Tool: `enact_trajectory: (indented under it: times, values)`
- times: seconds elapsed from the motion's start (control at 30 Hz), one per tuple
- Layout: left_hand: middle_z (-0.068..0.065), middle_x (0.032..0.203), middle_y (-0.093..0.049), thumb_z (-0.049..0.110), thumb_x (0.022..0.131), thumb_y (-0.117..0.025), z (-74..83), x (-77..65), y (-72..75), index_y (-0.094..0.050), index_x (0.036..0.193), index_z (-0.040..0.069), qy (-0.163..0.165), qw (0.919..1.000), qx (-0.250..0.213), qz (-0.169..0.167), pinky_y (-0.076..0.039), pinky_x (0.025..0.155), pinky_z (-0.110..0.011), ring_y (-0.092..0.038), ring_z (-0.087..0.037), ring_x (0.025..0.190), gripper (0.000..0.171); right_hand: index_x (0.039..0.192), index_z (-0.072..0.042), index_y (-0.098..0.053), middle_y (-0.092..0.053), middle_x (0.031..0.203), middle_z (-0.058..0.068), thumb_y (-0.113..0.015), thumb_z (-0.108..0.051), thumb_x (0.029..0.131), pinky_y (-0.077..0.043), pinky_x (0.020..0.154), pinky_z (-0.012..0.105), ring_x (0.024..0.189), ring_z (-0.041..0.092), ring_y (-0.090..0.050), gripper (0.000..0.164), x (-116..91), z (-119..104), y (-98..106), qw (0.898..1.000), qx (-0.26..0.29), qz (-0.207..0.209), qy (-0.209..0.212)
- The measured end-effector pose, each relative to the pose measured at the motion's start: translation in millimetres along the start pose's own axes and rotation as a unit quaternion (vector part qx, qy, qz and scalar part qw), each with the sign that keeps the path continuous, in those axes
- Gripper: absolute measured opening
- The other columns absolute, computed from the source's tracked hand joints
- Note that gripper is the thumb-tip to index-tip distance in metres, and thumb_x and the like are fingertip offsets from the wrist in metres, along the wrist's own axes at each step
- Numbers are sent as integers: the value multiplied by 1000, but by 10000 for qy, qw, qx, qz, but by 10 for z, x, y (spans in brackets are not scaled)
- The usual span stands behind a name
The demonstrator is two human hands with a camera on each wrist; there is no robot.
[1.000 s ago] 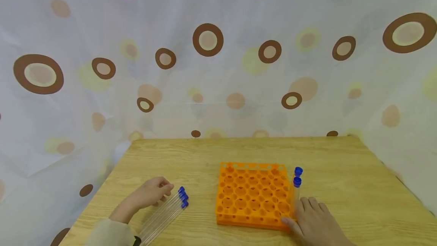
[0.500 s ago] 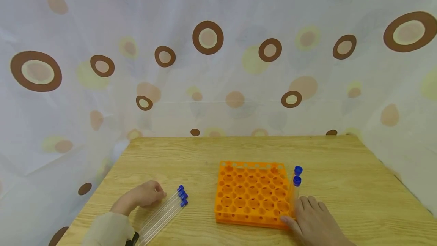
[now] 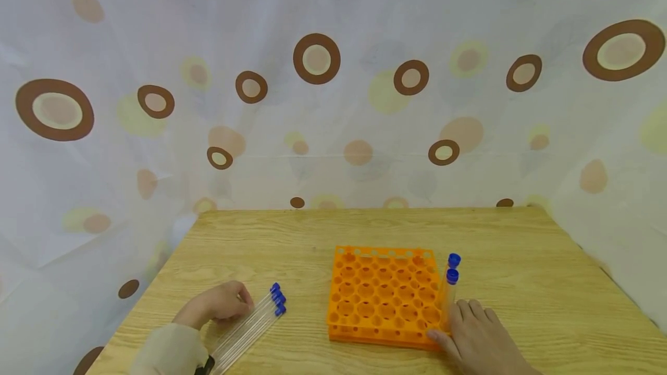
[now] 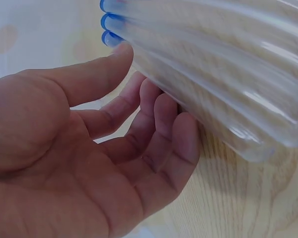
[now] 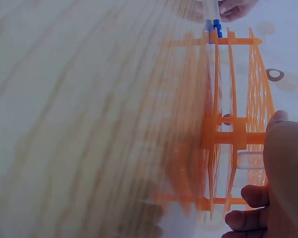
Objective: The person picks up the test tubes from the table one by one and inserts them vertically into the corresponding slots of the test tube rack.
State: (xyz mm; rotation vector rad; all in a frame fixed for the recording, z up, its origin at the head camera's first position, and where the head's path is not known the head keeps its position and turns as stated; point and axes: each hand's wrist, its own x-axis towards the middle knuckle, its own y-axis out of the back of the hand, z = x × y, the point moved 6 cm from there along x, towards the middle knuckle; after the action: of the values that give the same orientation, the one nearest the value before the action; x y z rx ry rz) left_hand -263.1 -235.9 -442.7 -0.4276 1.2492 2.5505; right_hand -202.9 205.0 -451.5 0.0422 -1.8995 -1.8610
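In the head view, several clear test tubes (image 3: 250, 328) with blue caps lie side by side on the table at left, caps pointing away to the right. My left hand (image 3: 227, 301) is at their outer side. The left wrist view shows this hand (image 4: 124, 134) with fingers loosely curved, fingertips right at the outermost tube (image 4: 188, 106) and thumb tip near the caps. An orange test tube rack (image 3: 385, 326) stands right of centre. Two blue-capped tubes (image 3: 451, 294) stand upright along its right side. My right hand (image 3: 482, 337) grips the rack's front right corner, thumb over its edge.
A light wooden table (image 3: 271, 236) carries everything. Behind it and along both sides hangs a white curtain (image 3: 333, 114) with brown and yellow spots. The rack's other holes show no caps.
My left hand has drawn back slightly toward me and lowered against the outer side of the lying tubes. The right hand and the rack have stayed in place.
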Motion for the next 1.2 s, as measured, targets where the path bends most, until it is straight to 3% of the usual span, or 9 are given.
enact_trajectory:
  times: [0.27, 0.57, 0.73, 0.97, 1.2]
  values:
    - [-3, 73, -52, 2, 85, -65, 37, 16, -9, -61, 92, 5, -120, 9988, 467, 110, -37, 51, -20, -45, -12, 58, 9, 89, -11, -52, -45, 78, -2, -53, -60, 95, -38, 66, 34, 72, 15, -40, 49, 7, 11, -18, 9994, 118, -288, -121]
    - [-4, 78, -56, 1, 86, -61, 77, 35, -21, -61, 93, 0, -355, 9967, 729, 12, -43, 57, -22, -51, -14, 65, 7, 89, -11, -50, -44, 78, -2, -51, -61, 95, -37, 67, 34, 72, 15, -40, 50, 8, 14, -27, 9987, 221, -416, -211]
    - [-4, 75, -54, 0, 89, -61, 50, 39, -22, -62, 95, -5, -571, 9979, 302, -51, -41, 57, -23, -48, -13, 62, 8, 89, -11, -50, -46, 78, -1, -51, -61, 96, -38, 68, 35, 72, 15, -41, 50, 13, 10, -31, 9985, 226, -444, -205]
    - [1, 65, -45, 0, 89, -54, -53, 97, -16, -60, 90, -6, -860, 9934, -524, -549, -35, 56, -22, -40, -11, 58, 8, 92, -11, -51, -49, 82, 0, -49, -62, 96, -40, 69, 38, 75, 17, -44, 51, 20, 10, -52, 9976, 296, -589, -215]
    - [1, 67, -45, 1, 91, -51, -67, 110, 54, -59, 94, -6, -896, 9903, -913, -549, -36, 58, -23, -41, -12, 63, 11, 88, -11, -49, -44, 80, -1, -50, -60, 96, -38, 68, 36, 74, 16, -41, 50, 14, 14, -48, 9977, 333, -554, -226]
